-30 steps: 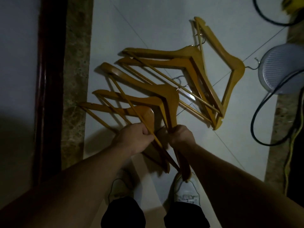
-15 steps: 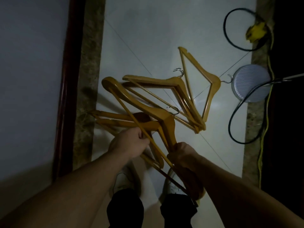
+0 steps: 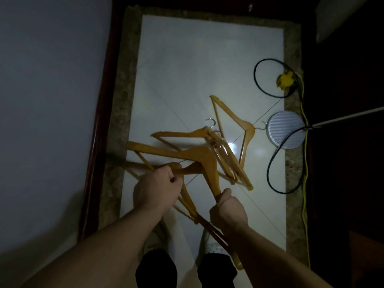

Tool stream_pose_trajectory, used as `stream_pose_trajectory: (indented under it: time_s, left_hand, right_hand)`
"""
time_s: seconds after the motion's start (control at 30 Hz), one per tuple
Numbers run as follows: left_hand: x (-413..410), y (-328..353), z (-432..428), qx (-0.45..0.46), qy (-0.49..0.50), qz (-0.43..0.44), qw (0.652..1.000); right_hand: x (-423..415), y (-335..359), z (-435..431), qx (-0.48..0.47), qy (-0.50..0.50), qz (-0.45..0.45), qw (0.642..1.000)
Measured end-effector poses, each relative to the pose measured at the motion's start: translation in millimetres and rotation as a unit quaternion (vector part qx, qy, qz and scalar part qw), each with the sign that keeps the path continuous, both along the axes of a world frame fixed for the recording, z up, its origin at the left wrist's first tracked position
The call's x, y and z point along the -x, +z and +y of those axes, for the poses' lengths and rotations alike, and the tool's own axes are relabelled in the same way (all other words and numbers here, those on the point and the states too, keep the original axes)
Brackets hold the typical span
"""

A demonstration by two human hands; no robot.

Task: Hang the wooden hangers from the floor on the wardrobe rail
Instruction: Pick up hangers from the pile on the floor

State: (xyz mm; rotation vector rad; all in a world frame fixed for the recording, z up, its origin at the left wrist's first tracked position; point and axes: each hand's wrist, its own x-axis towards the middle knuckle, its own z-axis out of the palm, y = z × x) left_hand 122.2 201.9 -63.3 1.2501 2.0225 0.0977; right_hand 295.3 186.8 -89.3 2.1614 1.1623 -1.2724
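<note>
Several wooden hangers with metal hooks are in view over a white tiled floor [image 3: 187,65]. My left hand [image 3: 155,190] grips the lower hangers [image 3: 190,169] near their necks. My right hand [image 3: 227,208] grips one arm of the top raised hanger [image 3: 195,153]. Beyond my hands a pile of hangers [image 3: 224,154] lies on the floor, and a single hanger [image 3: 243,125] lies apart at its right. No wardrobe rail is visible.
A round white disc [image 3: 285,130] with a black cable [image 3: 270,173] lies at the right. A yellow plug [image 3: 285,80] and yellow cord [image 3: 304,163] run along the right edge. A dark wooden frame [image 3: 97,132] and a wall stand at the left. My shoes [image 3: 212,245] are below.
Both hands have lifted their hangers up and away from the floor pile. The view has risen, so more of the floor and the yellow plug show.
</note>
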Motion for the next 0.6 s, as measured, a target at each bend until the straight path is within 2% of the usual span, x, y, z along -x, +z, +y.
stream_pose_trajectory:
  time_s: [0.3,0.37,0.47,0.6]
  left_hand:
    - [-26,-17,-2,0.012,-0.004,0.028,1.000]
    - [-32,-17,6,0.003,-0.022,0.016,1.000]
    - [-42,-17,38,-0.063,-0.064,-0.016,0.996]
    - [-67,-17,99,-0.089,-0.153,-0.011,0.984]
  right_hand:
    - [-24,-2,-2,-0.008,0.010,-0.130,0.991]
    - [-29,-5,-2,-0.008,0.018,-0.135,0.991]
    - [-35,-11,-1,-0.016,0.022,-0.124,0.992]
    - [-43,-14,1,-0.029,0.015,-0.104,0.994]
